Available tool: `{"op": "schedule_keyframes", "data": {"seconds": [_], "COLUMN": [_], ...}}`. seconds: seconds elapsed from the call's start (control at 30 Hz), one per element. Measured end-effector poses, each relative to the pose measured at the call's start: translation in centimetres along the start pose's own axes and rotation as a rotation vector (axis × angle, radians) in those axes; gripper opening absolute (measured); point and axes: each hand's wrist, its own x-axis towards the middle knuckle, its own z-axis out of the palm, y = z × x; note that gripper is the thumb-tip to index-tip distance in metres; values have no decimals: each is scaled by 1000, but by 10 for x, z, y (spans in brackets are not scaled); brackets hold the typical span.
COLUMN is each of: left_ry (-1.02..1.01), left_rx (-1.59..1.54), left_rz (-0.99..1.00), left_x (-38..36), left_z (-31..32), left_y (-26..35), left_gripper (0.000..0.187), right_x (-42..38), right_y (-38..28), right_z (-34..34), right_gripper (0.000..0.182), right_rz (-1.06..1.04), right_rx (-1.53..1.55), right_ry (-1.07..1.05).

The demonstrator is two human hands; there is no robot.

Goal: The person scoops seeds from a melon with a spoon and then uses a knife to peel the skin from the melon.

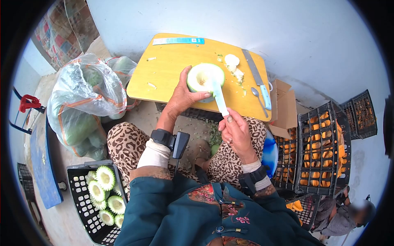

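On the near side of the yellow table [160, 74], a green-skinned melon piece [193, 82] stands with its pale cut face and hollowed middle upward. My left hand [184, 92] is wrapped round its left side, thumb across the front. My right hand [237, 133] is closed on the handle of a knife with a pale blue blade [218, 96], which points up at the melon's right rim and overlaps it. Right of the melon lie a white round lump [232, 60] and crumbled pulp [237, 74]. Further right are a large knife [253, 67] with a blue handle and a metal spoon [259, 100].
A blue-and-white strip [178, 41] lies at the table's back. Bagged melons [82, 119] stand left, above a black crate [82, 205] of ridged, hollowed melon rings [105, 178]. Black crates [322, 147] of orange pieces and a cardboard box [283, 108] stand right. Another person [336, 219] is lower right.
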Motion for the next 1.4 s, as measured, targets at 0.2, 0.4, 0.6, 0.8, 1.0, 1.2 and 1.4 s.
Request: {"op": "schedule_keyframes", "data": {"seconds": [0.2,0.4,0.6,0.8,1.0,1.2,1.4], "left_ry": [-6,-36,-15,29,22,67,120], "left_rx": [-76,-43,-79,-16,54,158,419], "left_rz": [-28,-50,-23,-37,2,-9,105], "left_x": [1,-2,-4,-6,-5,-4,-7], "left_z": [-2,0,4,9,6,5,14], "left_y": [-3,6,5,-12,-15,-19,4], "left_gripper": [112,116,128,128,123,130,133], "right_x": [-19,-30,-12,-8,-13,-25,-37], "right_y": [4,21,22,14,16,12,8], "right_z": [-12,-7,-2,7,-3,7,22], "right_gripper": [38,39,41,45,42,36,34], "right_rz": [-23,-288,-93,-119,-32,-207,-204], "right_rx": [-124,-284,-213,-108,-164,-282,-460], "right_ry": [6,265,262,383,190,274,209]}}
